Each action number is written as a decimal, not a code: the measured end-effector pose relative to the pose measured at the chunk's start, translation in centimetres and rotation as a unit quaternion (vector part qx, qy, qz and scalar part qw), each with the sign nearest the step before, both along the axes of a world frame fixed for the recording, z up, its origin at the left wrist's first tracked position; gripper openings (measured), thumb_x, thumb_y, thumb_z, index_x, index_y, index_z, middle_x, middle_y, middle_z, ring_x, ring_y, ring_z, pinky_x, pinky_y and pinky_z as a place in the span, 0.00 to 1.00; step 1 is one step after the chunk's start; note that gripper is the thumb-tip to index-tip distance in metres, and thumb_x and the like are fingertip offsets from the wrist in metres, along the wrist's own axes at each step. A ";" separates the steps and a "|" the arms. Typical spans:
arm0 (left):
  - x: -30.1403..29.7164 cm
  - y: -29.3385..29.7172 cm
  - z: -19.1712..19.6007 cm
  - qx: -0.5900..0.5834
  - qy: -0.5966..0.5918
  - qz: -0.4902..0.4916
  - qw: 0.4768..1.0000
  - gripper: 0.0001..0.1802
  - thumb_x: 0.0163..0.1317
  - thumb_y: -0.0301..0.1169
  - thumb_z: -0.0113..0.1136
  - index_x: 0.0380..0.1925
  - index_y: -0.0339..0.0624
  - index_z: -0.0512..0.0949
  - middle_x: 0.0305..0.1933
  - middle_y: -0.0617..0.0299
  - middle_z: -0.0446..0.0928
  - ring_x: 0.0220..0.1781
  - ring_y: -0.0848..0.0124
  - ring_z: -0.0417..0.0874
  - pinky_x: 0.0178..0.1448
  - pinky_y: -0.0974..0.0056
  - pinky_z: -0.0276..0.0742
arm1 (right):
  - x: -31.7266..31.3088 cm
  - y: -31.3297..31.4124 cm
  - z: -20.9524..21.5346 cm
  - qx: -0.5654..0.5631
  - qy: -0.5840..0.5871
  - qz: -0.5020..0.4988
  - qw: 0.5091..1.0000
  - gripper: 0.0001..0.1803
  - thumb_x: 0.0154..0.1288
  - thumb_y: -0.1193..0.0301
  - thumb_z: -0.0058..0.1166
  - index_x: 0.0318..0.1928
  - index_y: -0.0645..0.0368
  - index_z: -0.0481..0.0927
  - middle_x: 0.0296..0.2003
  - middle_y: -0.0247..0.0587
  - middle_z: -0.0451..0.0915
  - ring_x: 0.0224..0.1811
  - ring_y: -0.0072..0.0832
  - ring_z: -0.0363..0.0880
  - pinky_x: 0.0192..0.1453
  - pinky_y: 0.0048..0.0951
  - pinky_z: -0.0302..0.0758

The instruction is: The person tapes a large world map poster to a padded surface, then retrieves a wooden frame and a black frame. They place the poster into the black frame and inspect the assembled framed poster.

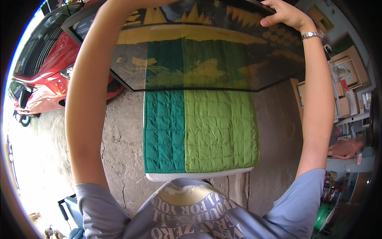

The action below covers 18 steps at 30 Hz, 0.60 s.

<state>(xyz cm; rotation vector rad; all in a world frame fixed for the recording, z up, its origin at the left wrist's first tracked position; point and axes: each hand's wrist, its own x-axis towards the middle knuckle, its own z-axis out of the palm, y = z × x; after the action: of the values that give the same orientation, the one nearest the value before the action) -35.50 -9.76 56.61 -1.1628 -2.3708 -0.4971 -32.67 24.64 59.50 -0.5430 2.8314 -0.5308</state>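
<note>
Tinted glass panel (207, 59) raised at arm's length above green quilted pad (199, 131) on white table (191, 175). Right hand (284, 14) curls over far top edge, steadying weight. Left hand mostly beyond frame, grip unclear. Pad below likely cushions glass.

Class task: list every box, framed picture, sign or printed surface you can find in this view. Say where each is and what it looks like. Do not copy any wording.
Cardboard boxes: far right, stacked, tan and flat.
Framed picture: right, among the boxes, pale frame, reddish image.
Shelf items: right shelf, small packages, too small to tell apart.
Shirt print: bottom centre, cream lettering on grey-blue cloth.
No screens in view.
</note>
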 end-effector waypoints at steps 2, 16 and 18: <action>0.6 3.4 0.6 -0.091 -0.027 -0.001 0.995 0.45 0.65 0.70 0.53 0.47 0.29 0.81 0.37 0.43 0.83 0.40 0.52 0.85 0.47 0.52 0.79 | 0.2 -0.1 0.1 -0.014 -0.001 0.010 1.000 0.25 0.53 0.64 0.78 0.46 0.68 0.86 0.36 0.34 0.87 0.37 0.19 0.80 0.45 0.26 0.77; -1.5 6.7 1.1 -0.133 -0.104 0.044 0.985 0.52 0.55 0.79 0.54 0.25 0.27 0.82 0.25 0.48 0.78 0.31 0.55 0.79 0.38 0.51 0.72 | 0.6 -0.1 -0.6 -0.039 0.043 -0.006 0.998 0.24 0.53 0.67 0.78 0.46 0.70 0.85 0.35 0.34 0.86 0.37 0.20 0.79 0.45 0.25 0.76; -2.0 7.0 1.2 -0.169 -0.114 0.046 0.978 0.51 0.54 0.79 0.54 0.23 0.30 0.82 0.25 0.49 0.78 0.33 0.56 0.80 0.40 0.52 0.73 | 0.4 -0.2 -1.0 -0.067 0.048 -0.001 0.997 0.24 0.53 0.65 0.78 0.44 0.69 0.84 0.35 0.32 0.85 0.37 0.19 0.79 0.45 0.26 0.76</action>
<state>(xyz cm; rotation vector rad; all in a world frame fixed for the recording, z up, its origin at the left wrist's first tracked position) -37.47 -2.78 57.80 -1.1818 -2.7734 -0.2077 -32.25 24.47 58.50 -0.6053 2.9013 -0.7184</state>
